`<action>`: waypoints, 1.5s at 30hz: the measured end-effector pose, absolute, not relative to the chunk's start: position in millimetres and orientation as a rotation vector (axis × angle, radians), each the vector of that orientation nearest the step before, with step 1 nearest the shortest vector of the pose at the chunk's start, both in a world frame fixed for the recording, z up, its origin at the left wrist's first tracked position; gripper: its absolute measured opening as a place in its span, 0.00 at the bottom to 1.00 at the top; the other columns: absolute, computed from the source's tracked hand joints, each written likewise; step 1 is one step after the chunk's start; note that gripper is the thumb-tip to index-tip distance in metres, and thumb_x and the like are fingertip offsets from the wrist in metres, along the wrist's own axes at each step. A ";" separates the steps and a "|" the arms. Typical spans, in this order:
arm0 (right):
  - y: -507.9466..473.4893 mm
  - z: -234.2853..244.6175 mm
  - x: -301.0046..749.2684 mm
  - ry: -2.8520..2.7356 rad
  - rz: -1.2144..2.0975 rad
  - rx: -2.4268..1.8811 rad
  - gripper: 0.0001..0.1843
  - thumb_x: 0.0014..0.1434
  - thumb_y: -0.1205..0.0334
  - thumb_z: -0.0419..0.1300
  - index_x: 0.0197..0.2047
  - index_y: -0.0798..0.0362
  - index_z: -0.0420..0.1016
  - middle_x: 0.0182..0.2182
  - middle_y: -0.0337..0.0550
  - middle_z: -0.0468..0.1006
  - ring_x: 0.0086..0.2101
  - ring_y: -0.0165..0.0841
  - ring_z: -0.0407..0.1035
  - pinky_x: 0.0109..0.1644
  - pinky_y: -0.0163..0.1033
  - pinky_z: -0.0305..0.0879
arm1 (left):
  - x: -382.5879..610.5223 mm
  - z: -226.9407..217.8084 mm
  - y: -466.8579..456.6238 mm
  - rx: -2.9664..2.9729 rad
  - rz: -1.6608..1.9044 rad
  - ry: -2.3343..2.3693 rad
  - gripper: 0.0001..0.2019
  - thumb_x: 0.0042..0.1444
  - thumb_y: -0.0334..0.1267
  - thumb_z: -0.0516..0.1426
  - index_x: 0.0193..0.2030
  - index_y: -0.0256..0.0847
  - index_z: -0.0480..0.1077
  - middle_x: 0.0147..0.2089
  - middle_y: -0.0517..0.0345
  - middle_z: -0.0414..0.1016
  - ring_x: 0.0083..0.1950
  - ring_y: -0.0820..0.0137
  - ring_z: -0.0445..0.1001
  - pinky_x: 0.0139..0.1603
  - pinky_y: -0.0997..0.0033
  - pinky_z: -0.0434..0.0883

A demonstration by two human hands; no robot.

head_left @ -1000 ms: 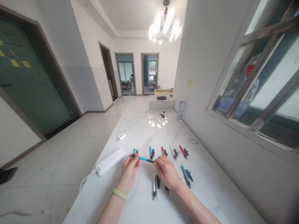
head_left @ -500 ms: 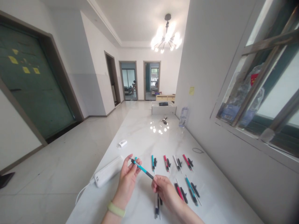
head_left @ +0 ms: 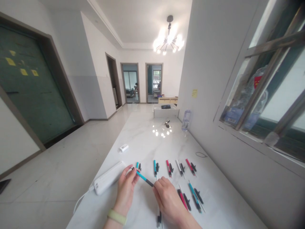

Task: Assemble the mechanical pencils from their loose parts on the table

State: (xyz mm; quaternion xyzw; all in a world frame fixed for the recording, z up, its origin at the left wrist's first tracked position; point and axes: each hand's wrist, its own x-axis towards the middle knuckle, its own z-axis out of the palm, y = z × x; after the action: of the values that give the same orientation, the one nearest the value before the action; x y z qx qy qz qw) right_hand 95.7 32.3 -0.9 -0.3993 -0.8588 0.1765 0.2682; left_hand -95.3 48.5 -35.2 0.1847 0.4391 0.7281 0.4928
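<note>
**Left hand and right hand both closed on one teal pen, lower centre of frame**

Observed remotely through the head camera. The left hand's fingertips were pinched on the pen's upper-left end, where a small black tip showed. The right hand's fingers were closed round the dark lower-right end. The pen was held clear of the white table, slanting down from left to right between the two hands.

Beyond the hands I noted a row of pens, each lying on the table beside a loose black part: a teal one, a red one, a white one and a second red one. Two more sets lay to the right of the right hand. Another pen showed partly under that hand. A white power strip lay just left of the left hand.

Judgement: the step in hand was work on the pen's ends, either seating or freeing a piece. I could not tell which, nor whether the joint was closed. The next move would call for a steady right-hand hold, with the left fingertips acting in line with the barrel. It would also call for care not to sweep the sets lying close beneath.
</note>
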 end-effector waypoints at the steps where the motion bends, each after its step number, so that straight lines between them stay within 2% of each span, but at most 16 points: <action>1: 31.1 -1.4 95.8 -2.294 0.552 -1.076 0.15 0.69 0.63 0.44 0.31 0.53 0.63 0.31 0.44 0.70 0.33 0.35 0.61 0.39 0.40 0.56 | -95.3 -35.0 48.4 0.459 1.768 1.057 0.21 0.48 0.33 0.68 0.49 0.39 0.70 0.39 0.52 0.77 0.40 0.69 0.78 0.40 0.74 0.76; 6: 30.5 -3.8 97.9 -1.975 1.071 -1.156 0.19 0.69 0.53 0.45 0.28 0.52 0.60 0.27 0.38 0.67 0.31 0.31 0.62 0.37 0.35 0.57 | -93.4 -30.1 47.0 0.506 1.784 0.949 0.21 0.48 0.35 0.68 0.49 0.42 0.67 0.39 0.55 0.78 0.43 0.68 0.79 0.46 0.70 0.75; 9: 33.2 -8.8 94.3 -1.863 1.199 -1.152 0.21 0.69 0.52 0.46 0.26 0.53 0.60 0.24 0.36 0.65 0.29 0.30 0.62 0.35 0.33 0.56 | -89.8 -26.7 45.9 0.520 1.818 0.958 0.21 0.48 0.37 0.68 0.47 0.42 0.67 0.39 0.55 0.78 0.45 0.67 0.78 0.47 0.68 0.74; 16: 33.8 -9.8 93.1 -1.936 0.975 -1.168 0.20 0.69 0.51 0.45 0.29 0.53 0.63 0.25 0.36 0.68 0.28 0.30 0.62 0.33 0.34 0.54 | -79.9 -19.9 41.1 0.643 1.734 1.076 0.31 0.50 0.39 0.67 0.59 0.47 0.59 0.45 0.51 0.77 0.48 0.61 0.78 0.43 0.64 0.76; 20: 44.5 -2.5 107.1 -1.870 0.889 -1.167 0.20 0.70 0.50 0.42 0.36 0.52 0.67 0.27 0.37 0.70 0.30 0.32 0.64 0.37 0.35 0.56 | -88.4 -18.7 42.5 0.586 1.852 1.096 0.29 0.50 0.35 0.67 0.56 0.48 0.61 0.41 0.55 0.77 0.46 0.65 0.78 0.45 0.67 0.75; 25: 59.4 -10.2 117.6 -1.827 0.858 -1.197 0.23 0.70 0.49 0.41 0.33 0.52 0.68 0.26 0.39 0.70 0.29 0.34 0.64 0.36 0.36 0.57 | -99.7 -22.9 47.7 0.493 1.976 1.033 0.22 0.49 0.33 0.68 0.47 0.45 0.64 0.39 0.58 0.76 0.46 0.66 0.79 0.48 0.65 0.75; 33: 56.0 -6.8 117.7 -1.909 0.784 -1.179 0.22 0.71 0.52 0.42 0.30 0.52 0.66 0.26 0.39 0.70 0.29 0.34 0.64 0.36 0.36 0.56 | -96.5 -19.1 48.3 0.517 1.958 1.037 0.23 0.49 0.35 0.68 0.49 0.46 0.64 0.40 0.57 0.76 0.47 0.65 0.78 0.48 0.65 0.74; 37: 54.1 -0.6 118.7 -1.940 0.739 -1.172 0.22 0.71 0.54 0.41 0.28 0.51 0.61 0.25 0.38 0.68 0.28 0.33 0.62 0.35 0.36 0.55 | -96.3 -15.8 47.5 0.545 1.930 1.078 0.28 0.47 0.36 0.68 0.53 0.46 0.63 0.40 0.56 0.76 0.45 0.66 0.78 0.44 0.69 0.74; 40: 54.4 2.3 120.1 -1.947 0.708 -1.167 0.21 0.71 0.55 0.41 0.27 0.51 0.60 0.25 0.39 0.67 0.27 0.33 0.62 0.34 0.36 0.55 | -99.9 -10.6 44.5 0.652 1.781 1.148 0.33 0.46 0.38 0.68 0.57 0.47 0.60 0.37 0.58 0.76 0.38 0.68 0.78 0.36 0.73 0.72; 45: 54.4 5.7 122.3 -1.943 0.667 -1.157 0.21 0.71 0.56 0.41 0.27 0.51 0.60 0.24 0.38 0.67 0.28 0.33 0.61 0.34 0.36 0.55 | -111.9 -5.6 36.8 1.000 1.349 1.274 0.24 0.46 0.40 0.67 0.50 0.43 0.66 0.28 0.63 0.71 0.29 0.68 0.76 0.26 0.76 0.69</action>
State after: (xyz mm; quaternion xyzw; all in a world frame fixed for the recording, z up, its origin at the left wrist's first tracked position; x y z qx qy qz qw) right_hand 122.3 54.4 5.7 -0.4535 -0.7616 0.2615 0.3819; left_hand -111.9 36.8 -5.6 0.4123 0.5253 0.5566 0.4942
